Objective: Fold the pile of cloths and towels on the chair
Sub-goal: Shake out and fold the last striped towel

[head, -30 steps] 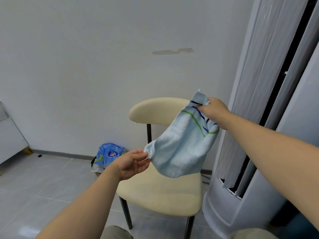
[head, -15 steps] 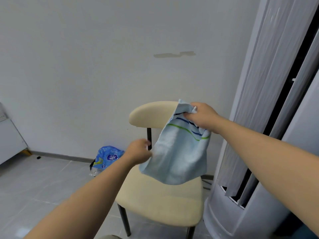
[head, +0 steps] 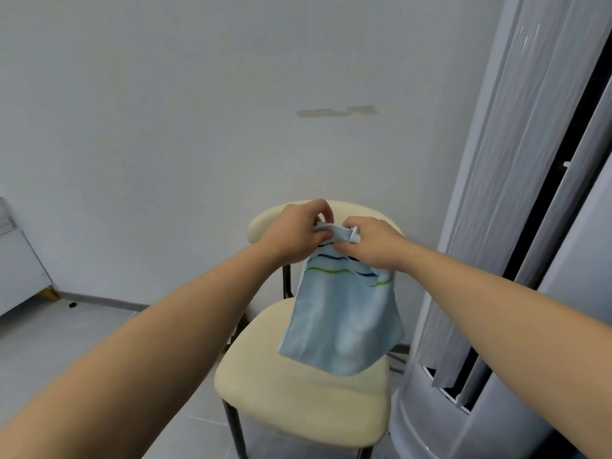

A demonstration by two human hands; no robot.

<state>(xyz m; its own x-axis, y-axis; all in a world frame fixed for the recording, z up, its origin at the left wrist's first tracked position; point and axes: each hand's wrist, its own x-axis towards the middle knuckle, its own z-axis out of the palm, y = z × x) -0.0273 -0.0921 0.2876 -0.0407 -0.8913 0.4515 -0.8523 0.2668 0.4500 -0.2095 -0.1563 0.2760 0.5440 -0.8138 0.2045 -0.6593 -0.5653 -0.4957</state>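
We judge the fold of 1 cloth is in hand: the light blue terry towel with green and dark blue wavy stripes (head: pixel 341 319) hangs doubled over the seat of the cream padded chair with black metal legs (head: pixel 298 395). Next, the 2 top corners need matching before it is halved. Our left hand (head: pixel 298 236) pinches the top edge with curled fingers. Our right hand (head: pixel 372 248), just beside it, grips the same edge.

- The top hem of the light blue towel with wavy blue and green stripes (head: pixel 341 326) is bunched out of sight inside the left hand (head: pixel 298 235) and right hand (head: pixel 372 246).
- The backrest middle of the cream padded chair (head: pixel 298 395) is behind both hands, and its legs are cut off below.
- The small dark floor speck (head: pixel 72 305) is too small to identify.
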